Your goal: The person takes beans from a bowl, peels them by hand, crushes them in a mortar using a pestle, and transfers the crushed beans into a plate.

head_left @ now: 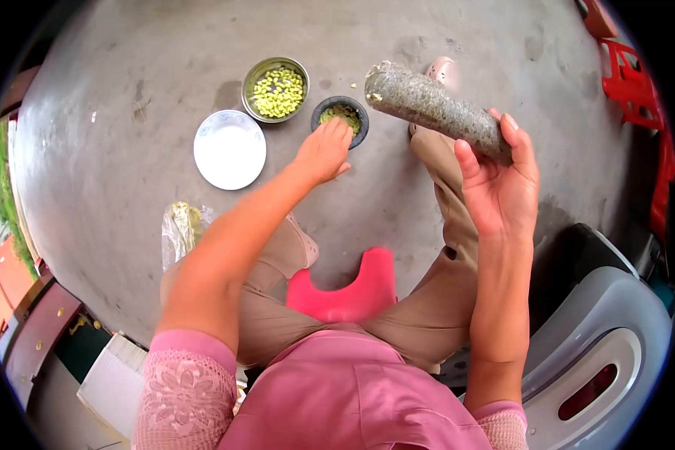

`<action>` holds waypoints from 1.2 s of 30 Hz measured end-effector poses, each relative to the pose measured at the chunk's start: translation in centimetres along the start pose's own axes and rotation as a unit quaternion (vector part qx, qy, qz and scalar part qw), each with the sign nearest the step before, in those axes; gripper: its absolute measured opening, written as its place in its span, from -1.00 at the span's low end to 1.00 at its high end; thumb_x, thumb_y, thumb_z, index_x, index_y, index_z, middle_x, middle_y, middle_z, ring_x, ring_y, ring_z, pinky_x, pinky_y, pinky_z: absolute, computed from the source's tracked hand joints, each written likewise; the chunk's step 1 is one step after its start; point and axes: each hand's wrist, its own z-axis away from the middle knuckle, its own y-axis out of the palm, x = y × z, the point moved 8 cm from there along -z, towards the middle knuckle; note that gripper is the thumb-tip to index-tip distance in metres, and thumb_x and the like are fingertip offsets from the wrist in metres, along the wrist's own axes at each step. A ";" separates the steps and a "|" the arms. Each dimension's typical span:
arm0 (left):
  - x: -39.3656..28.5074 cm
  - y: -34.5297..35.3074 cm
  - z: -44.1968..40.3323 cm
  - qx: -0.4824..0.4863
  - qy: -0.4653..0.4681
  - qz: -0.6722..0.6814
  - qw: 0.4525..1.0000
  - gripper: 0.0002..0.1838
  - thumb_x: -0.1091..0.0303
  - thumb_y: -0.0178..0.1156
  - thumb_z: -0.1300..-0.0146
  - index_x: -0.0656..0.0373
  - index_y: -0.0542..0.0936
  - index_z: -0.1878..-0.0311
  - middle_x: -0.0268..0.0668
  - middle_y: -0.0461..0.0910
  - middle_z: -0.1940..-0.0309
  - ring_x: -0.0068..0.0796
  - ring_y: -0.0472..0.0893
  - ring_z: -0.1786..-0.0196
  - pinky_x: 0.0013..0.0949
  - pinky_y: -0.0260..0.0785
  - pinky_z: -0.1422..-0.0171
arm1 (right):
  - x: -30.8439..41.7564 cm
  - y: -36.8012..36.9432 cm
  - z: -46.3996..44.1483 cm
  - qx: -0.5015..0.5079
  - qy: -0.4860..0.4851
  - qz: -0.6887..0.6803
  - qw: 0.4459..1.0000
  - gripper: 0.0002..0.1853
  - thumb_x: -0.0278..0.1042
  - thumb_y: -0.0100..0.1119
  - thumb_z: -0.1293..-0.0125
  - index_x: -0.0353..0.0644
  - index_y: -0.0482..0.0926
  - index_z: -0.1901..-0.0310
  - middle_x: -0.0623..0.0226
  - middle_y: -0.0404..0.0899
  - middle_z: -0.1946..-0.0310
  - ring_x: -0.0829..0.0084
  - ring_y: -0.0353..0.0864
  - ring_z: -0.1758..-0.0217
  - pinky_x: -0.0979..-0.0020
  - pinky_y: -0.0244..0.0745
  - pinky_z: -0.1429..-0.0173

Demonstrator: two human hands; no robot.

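Observation:
My right hand (502, 169) grips a thick grey stone pestle (439, 109) by its lower end, raised and tilted, with pale bits stuck to its far tip. Into a small dark stone mortar (362, 120) reaches my left hand (325, 152), its fingers bunched together and the fingertips hidden. Crushed green beans (340, 112) lie inside the mortar around those fingers. Just behind and left, a steel bowl (247, 94) holds whole shelled green beans (280, 93). A white plate (230, 150) stands beside the bowl, left of my left forearm.
A pink plastic stool (341, 298) is between my legs. Clear plastic bag (180, 229) lies by my left knee. At right are a grey plastic chair (600, 337) and red stools (630, 82). A white box (116, 382) sits lower left on the concrete floor (150, 67).

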 end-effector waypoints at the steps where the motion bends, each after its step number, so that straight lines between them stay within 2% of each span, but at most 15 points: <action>1: -0.1 0.5 -0.7 -0.026 0.030 -0.070 0.997 -0.34 0.08 0.26 0.08 0.30 0.31 -0.03 -0.13 0.34 0.08 -0.19 0.26 -0.14 -0.24 0.11 -0.21 | 0.0 -0.3 -0.1 0.003 0.007 -0.011 1.000 -0.77 -0.35 0.03 -0.17 -0.35 0.43 0.22 0.18 0.46 0.26 0.34 0.52 0.26 0.32 0.63 0.27; 3: 0.4 1.5 -1.9 -0.015 0.034 -0.086 0.996 -0.32 0.00 0.24 0.09 0.26 0.32 -0.02 -0.17 0.33 0.10 -0.24 0.27 -0.10 -0.25 0.11 -0.19 | 0.2 -1.2 -0.2 -0.009 0.008 -0.018 1.000 -0.75 -0.34 0.03 -0.17 -0.34 0.43 0.19 0.18 0.46 0.26 0.32 0.53 0.25 0.30 0.63 0.28; 5: 1.8 1.6 -2.6 0.063 -0.017 -0.053 0.996 -0.30 -0.02 0.24 0.11 0.26 0.32 -0.03 -0.20 0.32 0.08 -0.27 0.28 -0.06 -0.30 0.12 -0.16 | 0.7 -1.0 -0.1 0.006 0.002 -0.030 1.000 -0.73 -0.32 0.04 -0.17 -0.34 0.43 0.18 0.17 0.47 0.26 0.28 0.54 0.25 0.28 0.63 0.29; 6: 1.5 1.3 -2.6 0.015 0.005 -0.084 0.996 -0.30 -0.05 0.23 0.11 0.25 0.33 -0.02 -0.22 0.30 0.08 -0.30 0.28 -0.01 -0.34 0.14 -0.10 | 0.9 -1.0 0.1 0.010 -0.001 -0.045 0.999 -0.73 -0.32 0.05 -0.17 -0.34 0.44 0.17 0.15 0.47 0.25 0.24 0.55 0.24 0.27 0.64 0.29; 9: 1.7 1.6 -2.5 -0.017 0.014 -0.065 0.998 -0.35 -0.05 0.22 0.09 0.23 0.36 0.03 -0.25 0.32 0.15 -0.32 0.30 0.03 -0.34 0.16 -0.05 | 1.2 -0.8 0.4 0.021 -0.012 -0.086 0.996 -0.72 -0.33 0.03 -0.18 -0.34 0.44 0.15 0.09 0.47 0.20 0.20 0.55 0.20 0.24 0.64 0.30; 10: 1.5 1.6 -2.5 -0.014 0.033 -0.064 0.997 -0.44 -0.01 0.23 0.10 0.21 0.40 0.12 -0.27 0.34 0.24 -0.34 0.32 0.10 -0.34 0.20 0.05 | 1.0 -0.5 0.3 0.059 0.008 -0.086 0.995 -0.72 -0.34 -0.02 -0.21 -0.35 0.44 0.12 0.00 0.45 0.12 0.15 0.52 0.12 0.21 0.64 0.29; 13: 3.6 8.6 -2.7 -0.014 0.063 -0.005 0.998 -0.52 0.03 0.24 0.11 0.18 0.42 0.21 -0.27 0.36 0.27 -0.33 0.34 0.13 -0.33 0.24 0.11 | 0.6 -0.2 0.5 0.072 0.025 -0.073 0.994 -0.69 -0.31 -0.04 -0.25 -0.32 0.41 0.05 0.05 0.35 -0.05 0.17 0.47 0.02 0.25 0.61 0.21; 14: 3.7 9.2 -2.8 -0.019 0.070 0.003 0.997 -0.55 0.05 0.24 0.12 0.17 0.44 0.25 -0.26 0.37 0.27 -0.32 0.36 0.14 -0.33 0.27 0.14 | 0.7 -0.1 0.4 0.089 0.009 -0.065 0.994 -0.64 -0.30 -0.05 -0.26 -0.38 0.37 0.00 -0.05 0.30 -0.07 0.16 0.46 0.00 0.24 0.61 0.19; 18: 4.1 11.7 -3.2 0.003 0.064 0.022 0.998 -0.60 0.09 0.24 0.13 0.16 0.46 0.29 -0.20 0.43 0.25 -0.27 0.44 0.17 -0.29 0.34 0.19 | 0.1 0.6 0.4 0.098 0.018 -0.041 0.994 -0.66 -0.30 -0.05 -0.25 -0.35 0.38 0.01 -0.03 0.30 -0.08 0.16 0.44 -0.02 0.25 0.61 0.17; 22: 3.0 7.0 -3.0 0.056 0.059 0.064 0.995 -0.51 -0.03 0.25 0.12 0.19 0.46 0.26 -0.18 0.51 0.32 -0.22 0.52 0.22 -0.25 0.37 0.21 | -0.2 1.1 0.1 0.088 0.010 -0.027 0.996 -0.68 -0.31 -0.04 -0.25 -0.33 0.39 0.03 -0.02 0.30 -0.08 0.19 0.44 -0.03 0.26 0.60 0.15; 25: 2.9 5.1 -3.3 0.051 0.073 0.061 0.994 -0.44 -0.20 0.16 0.08 0.18 0.48 0.31 -0.18 0.56 0.39 -0.18 0.56 0.28 -0.22 0.38 0.24 | -0.3 1.1 -0.2 0.075 0.008 -0.021 0.997 -0.69 -0.33 -0.03 -0.24 -0.33 0.40 0.05 0.00 0.31 -0.07 0.21 0.44 -0.03 0.27 0.60 0.14; 29: 3.4 5.8 -4.0 0.054 0.010 0.115 0.992 -0.45 -0.25 -0.09 -0.11 0.11 0.52 0.45 -0.21 0.57 0.51 -0.15 0.56 0.38 -0.17 0.38 0.30 | -0.1 0.9 -0.3 0.062 0.001 -0.016 0.998 -0.70 -0.34 -0.01 -0.23 -0.33 0.41 0.06 0.05 0.36 -0.03 0.23 0.45 -0.01 0.28 0.60 0.14; 32: 3.6 4.5 -3.8 -0.036 -0.001 0.125 0.992 -0.50 -0.17 -0.08 -0.15 0.10 0.51 0.49 -0.22 0.57 0.49 -0.14 0.55 0.36 -0.17 0.37 0.31 | 0.1 1.1 -0.3 0.072 -0.011 0.000 0.997 -0.70 -0.35 -0.01 -0.23 -0.34 0.41 0.06 0.10 0.42 0.03 0.24 0.47 0.02 0.27 0.61 0.14; 35: 4.0 0.5 -3.4 -0.017 -0.042 0.197 0.979 -0.57 -0.07 -0.06 -0.18 0.11 0.52 0.49 -0.23 0.56 0.54 -0.22 0.54 0.45 -0.23 0.35 0.35 | 0.2 1.1 -0.3 0.065 -0.024 0.011 0.998 -0.70 -0.35 -0.01 -0.23 -0.32 0.41 0.06 0.14 0.43 0.04 0.25 0.49 0.04 0.28 0.61 0.15; 36: 5.4 -0.2 -2.8 -0.006 -0.116 0.332 0.936 -0.60 -0.02 -0.04 -0.18 0.13 0.52 0.48 -0.26 0.52 0.59 -0.32 0.49 0.49 -0.27 0.33 0.38 | 0.2 1.1 -0.4 0.064 -0.024 0.011 0.998 -0.70 -0.35 -0.01 -0.23 -0.32 0.41 0.06 0.14 0.43 0.04 0.25 0.49 0.04 0.28 0.61 0.15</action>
